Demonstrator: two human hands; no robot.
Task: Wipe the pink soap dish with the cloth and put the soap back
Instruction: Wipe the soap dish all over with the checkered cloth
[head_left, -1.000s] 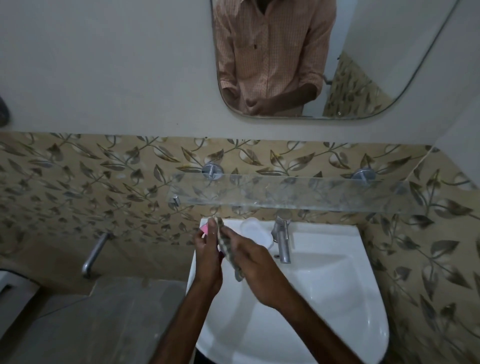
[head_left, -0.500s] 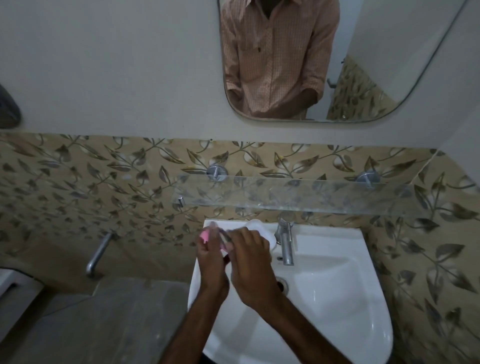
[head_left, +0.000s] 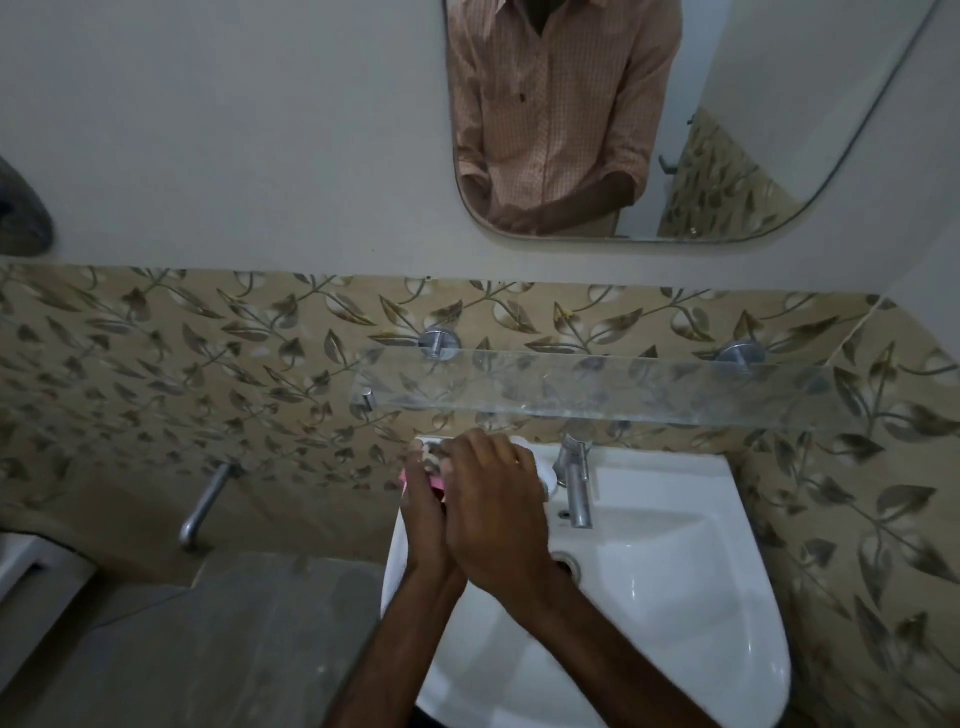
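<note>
At centre frame, over one sink (head_left: 675, 597), one pink dish (head_left: 437, 484) is gripped by the left hand (head_left: 423, 525); one cloth (head_left: 432, 457) is pinched against it by the right hand (head_left: 493, 519).

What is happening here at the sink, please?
A person stands at a white sink and is cleaning a pink dish. The left hand holds the dish over the sink's back left corner. The right hand presses a cloth onto it and hides most of it. A white piece, probably the soap, lies beside the tap, so it is not yet back in the dish.
</note>
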